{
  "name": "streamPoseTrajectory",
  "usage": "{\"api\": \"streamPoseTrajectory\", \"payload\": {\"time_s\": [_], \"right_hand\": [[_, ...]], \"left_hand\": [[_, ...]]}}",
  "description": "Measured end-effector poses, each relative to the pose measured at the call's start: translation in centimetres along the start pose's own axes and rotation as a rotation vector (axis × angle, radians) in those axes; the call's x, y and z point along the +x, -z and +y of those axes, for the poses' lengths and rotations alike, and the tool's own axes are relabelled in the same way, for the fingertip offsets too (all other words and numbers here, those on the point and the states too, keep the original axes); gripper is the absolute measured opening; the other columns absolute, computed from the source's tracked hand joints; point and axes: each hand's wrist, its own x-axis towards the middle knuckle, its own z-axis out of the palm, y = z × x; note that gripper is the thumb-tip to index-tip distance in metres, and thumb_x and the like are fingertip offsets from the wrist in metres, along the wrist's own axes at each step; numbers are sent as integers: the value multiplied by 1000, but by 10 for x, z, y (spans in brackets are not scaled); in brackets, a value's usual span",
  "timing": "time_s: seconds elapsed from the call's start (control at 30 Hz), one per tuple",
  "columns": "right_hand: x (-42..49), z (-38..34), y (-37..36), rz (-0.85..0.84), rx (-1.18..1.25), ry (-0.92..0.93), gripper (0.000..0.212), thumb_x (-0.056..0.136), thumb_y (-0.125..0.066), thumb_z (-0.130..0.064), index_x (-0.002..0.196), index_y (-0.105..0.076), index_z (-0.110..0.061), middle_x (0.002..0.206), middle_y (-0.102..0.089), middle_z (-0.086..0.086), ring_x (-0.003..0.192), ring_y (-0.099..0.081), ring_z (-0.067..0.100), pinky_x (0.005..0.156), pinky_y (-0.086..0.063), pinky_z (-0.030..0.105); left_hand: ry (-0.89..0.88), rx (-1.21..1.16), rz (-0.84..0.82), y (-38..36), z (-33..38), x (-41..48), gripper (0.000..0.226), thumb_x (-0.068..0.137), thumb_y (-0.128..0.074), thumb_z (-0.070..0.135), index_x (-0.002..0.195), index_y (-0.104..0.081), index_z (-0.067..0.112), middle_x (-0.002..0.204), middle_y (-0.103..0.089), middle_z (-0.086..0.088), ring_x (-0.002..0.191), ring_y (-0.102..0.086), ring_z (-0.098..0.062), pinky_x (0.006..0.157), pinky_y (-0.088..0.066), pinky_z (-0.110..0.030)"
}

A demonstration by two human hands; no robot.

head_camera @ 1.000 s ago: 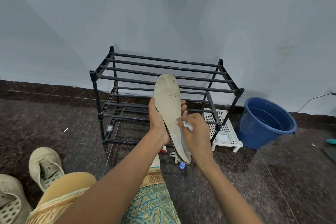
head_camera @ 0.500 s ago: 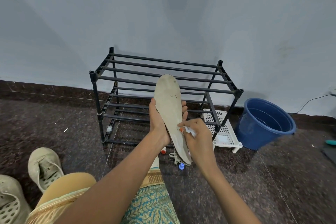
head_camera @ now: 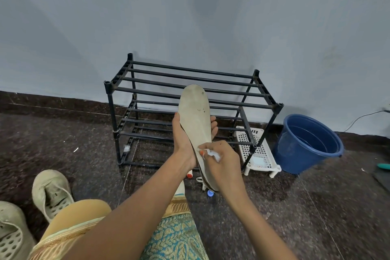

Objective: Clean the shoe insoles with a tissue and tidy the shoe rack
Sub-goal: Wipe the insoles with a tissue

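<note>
A long beige insole [head_camera: 195,116] stands upright in front of me, toe end up, with small dark marks near the top. My left hand [head_camera: 184,139] grips its middle from the left, fingers wrapped behind it. My right hand [head_camera: 221,158] pinches a small white tissue [head_camera: 212,153] and presses it on the insole's lower half. The black tube shoe rack [head_camera: 190,99] stands bare against the wall behind the insole. Two beige shoes [head_camera: 50,192] lie on the floor at lower left.
A blue bucket [head_camera: 308,143] sits right of the rack. A white perforated plastic tray [head_camera: 256,150] leans by the rack's right leg. Small items, one with an orange cap [head_camera: 189,175] and one with a blue cap [head_camera: 210,193], lie on the dark stone floor under my hands.
My right hand with the tissue has slid a little down and left along the insole. The insole and my left hand have stayed almost still.
</note>
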Motion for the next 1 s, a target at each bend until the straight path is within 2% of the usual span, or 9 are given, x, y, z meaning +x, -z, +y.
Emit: {"api": "streamPoseTrajectory", "payload": {"time_s": [0.13, 0.23, 0.33, 0.57, 0.73, 0.87, 1.0], "right_hand": [[1, -4, 4, 16, 14, 22, 11, 85, -61, -8, 89, -70, -13, 93, -59, 3, 81, -48, -7, 72, -31, -3], [8, -9, 5, 41, -13, 31, 13, 85, -58, -3, 90, -69, -9, 91, -53, 0, 80, -46, -8, 72, -31, -3], [9, -13, 2, 33, -14, 23, 16, 87, -55, 0, 92, -69, -6, 91, -51, 0, 77, -46, -7, 71, -31, -4], [-4, -15, 0, -38, 85, -64, 11, 86, -59, -8, 91, -69, -10, 92, -58, -2, 81, -50, -2, 69, -34, -3], [-5, -17, 3, -57, 141, -89, 9, 85, -61, -8, 88, -69, -10, 88, -59, -4, 80, -51, -4, 68, -34, -2], [0, -19, 0, -31, 187, -100, 14, 84, -61, -6, 79, -65, -18, 82, -58, -10, 80, -53, -4, 68, -36, 0], [-3, -18, 0, -30, 199, -106, 11, 84, -61, -6, 82, -67, -15, 85, -60, -6, 82, -54, -3, 68, -37, 0]], "left_hand": [[-9, 16, -27, -2, -1, -1, 73, 92, -23, 60, 100, -65, 1, 83, -70, -14, 71, -66, -21, 73, -55, -31], [-6, 39, -30, -2, -1, -2, 73, 92, -23, 60, 98, -66, 2, 84, -71, -14, 73, -66, -22, 76, -52, -34], [-11, 41, -20, -1, 0, -3, 72, 92, -22, 60, 98, -66, 2, 82, -71, -13, 72, -65, -21, 74, -53, -33], [-21, -4, -12, -1, 1, -1, 70, 92, -24, 58, 102, -64, 1, 80, -70, -13, 67, -65, -20, 61, -56, -26], [-22, 4, -18, 0, 0, 0, 70, 92, -23, 58, 102, -63, 1, 80, -70, -13, 68, -64, -20, 60, -56, -26], [-13, 26, -22, 0, -1, 1, 74, 92, -20, 60, 99, -64, 1, 80, -70, -14, 67, -65, -21, 62, -55, -27], [-10, 36, -18, 2, -1, 1, 73, 92, -21, 60, 101, -64, 1, 82, -70, -13, 69, -66, -20, 64, -55, -28]]}}
